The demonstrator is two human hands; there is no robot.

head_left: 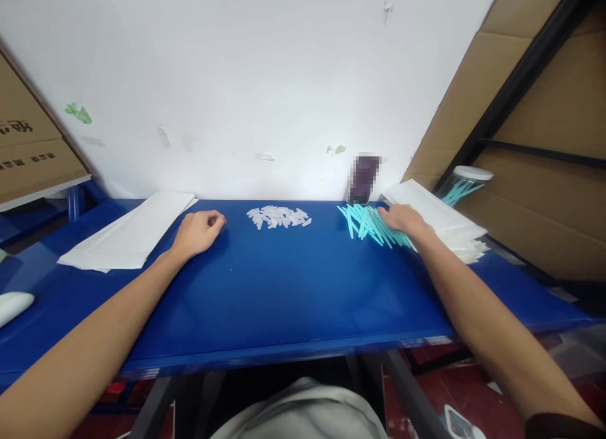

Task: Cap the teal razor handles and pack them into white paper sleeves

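My left hand point(197, 232) rests on the blue table with its fingers curled in, beside the right edge of a stack of white paper sheets or sleeves point(132, 231). Nothing shows between those fingers. To its right lies a loose pile of small whitish translucent pieces point(279, 216), apart from both hands. My right hand point(404, 219) is over the right end of a heap of thin turquoise sticks point(364, 223). One digit stretches out to the left over the sticks; the other fingers are partly hidden.
Another white paper stack point(440, 215) lies right of the sticks. A phone-like dark object point(364, 177), blurred, leans on the wall. A lidded clear jar point(461, 185) with turquoise sticks stands far right. Cardboard point(33, 136) flanks the table point(284, 300). A white rounded object point(14, 306) sits far left.
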